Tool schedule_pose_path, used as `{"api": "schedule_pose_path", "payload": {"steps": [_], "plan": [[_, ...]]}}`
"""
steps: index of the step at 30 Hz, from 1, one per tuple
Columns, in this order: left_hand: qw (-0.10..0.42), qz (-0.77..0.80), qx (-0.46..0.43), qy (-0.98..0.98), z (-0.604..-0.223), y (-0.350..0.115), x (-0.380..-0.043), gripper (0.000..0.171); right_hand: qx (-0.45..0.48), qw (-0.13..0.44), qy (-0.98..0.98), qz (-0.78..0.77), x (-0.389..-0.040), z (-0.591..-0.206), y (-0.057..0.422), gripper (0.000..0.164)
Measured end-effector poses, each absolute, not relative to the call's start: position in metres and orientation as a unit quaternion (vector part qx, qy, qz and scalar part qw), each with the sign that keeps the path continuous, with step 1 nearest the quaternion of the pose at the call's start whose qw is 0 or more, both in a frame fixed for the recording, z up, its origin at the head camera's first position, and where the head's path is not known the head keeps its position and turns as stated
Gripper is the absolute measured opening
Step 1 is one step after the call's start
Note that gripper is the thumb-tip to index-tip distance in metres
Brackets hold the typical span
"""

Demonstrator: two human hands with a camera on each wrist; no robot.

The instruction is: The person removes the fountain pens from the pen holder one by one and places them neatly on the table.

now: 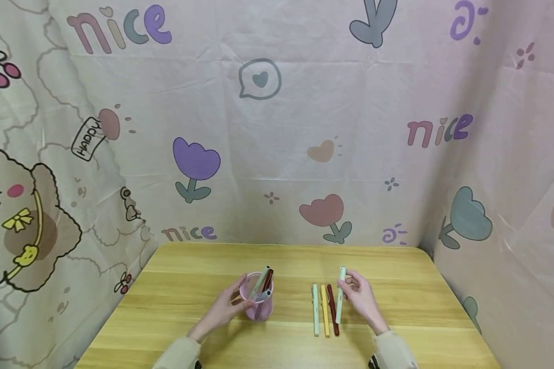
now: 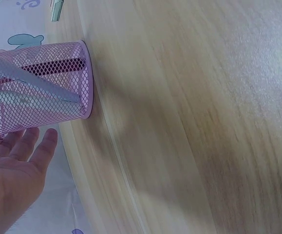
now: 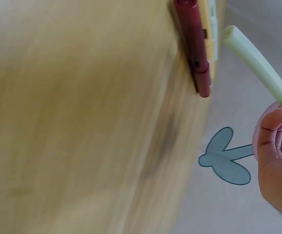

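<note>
On the left part of the table, my left hand [image 1: 223, 308] holds a pink mesh pen cup [image 1: 262, 310] near its rim, thumb on one side and fingers on the other. The cup holds several pens: a light green one [image 1: 258, 283], a dark red one [image 1: 269, 280] and a bluish one [image 1: 261, 295]. My right hand [image 1: 361, 298] pinches a light green pen [image 3: 257, 63] between thumb and fingers, raised above the table. Just left of that hand lie a light green pen [image 1: 316, 310], a yellow pen [image 1: 325, 310] and a dark red pen [image 1: 333, 310], side by side.
The wooden table [image 1: 184, 266] has rounded back corners. A pale patterned cloth [image 1: 268, 154] hangs behind it and along both sides, close to the table's back edge.
</note>
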State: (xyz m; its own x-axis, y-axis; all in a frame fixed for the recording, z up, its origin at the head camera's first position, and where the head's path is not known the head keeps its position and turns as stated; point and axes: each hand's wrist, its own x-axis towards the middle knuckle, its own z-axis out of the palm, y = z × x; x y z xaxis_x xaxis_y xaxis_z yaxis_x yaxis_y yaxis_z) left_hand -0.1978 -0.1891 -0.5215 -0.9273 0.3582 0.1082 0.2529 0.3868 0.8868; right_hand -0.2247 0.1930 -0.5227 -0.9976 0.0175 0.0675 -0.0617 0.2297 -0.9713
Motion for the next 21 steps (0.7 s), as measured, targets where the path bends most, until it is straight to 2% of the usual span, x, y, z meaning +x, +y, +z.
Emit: {"api": "schedule_pose_path", "payload": {"steps": [4, 10, 21], "plan": [[0.048, 0.525, 0.181, 0.830, -0.522, -0.189, -0.198, 0.089, 0.013, 0.025, -0.785, 0.619, -0.226, -0.526, 0.195, 0.037], [0.047, 0.522, 0.179, 0.832, -0.523, -0.188, -0.199, 0.090, 0.014, 0.014, -0.801, 0.598, -0.228, -0.531, 0.198, 0.044], [0.045, 0.516, 0.189, 0.834, -0.524, -0.190, -0.201, 0.090, 0.018, -0.007, -0.822, 0.569, -0.231, -0.542, 0.203, 0.044]]}}
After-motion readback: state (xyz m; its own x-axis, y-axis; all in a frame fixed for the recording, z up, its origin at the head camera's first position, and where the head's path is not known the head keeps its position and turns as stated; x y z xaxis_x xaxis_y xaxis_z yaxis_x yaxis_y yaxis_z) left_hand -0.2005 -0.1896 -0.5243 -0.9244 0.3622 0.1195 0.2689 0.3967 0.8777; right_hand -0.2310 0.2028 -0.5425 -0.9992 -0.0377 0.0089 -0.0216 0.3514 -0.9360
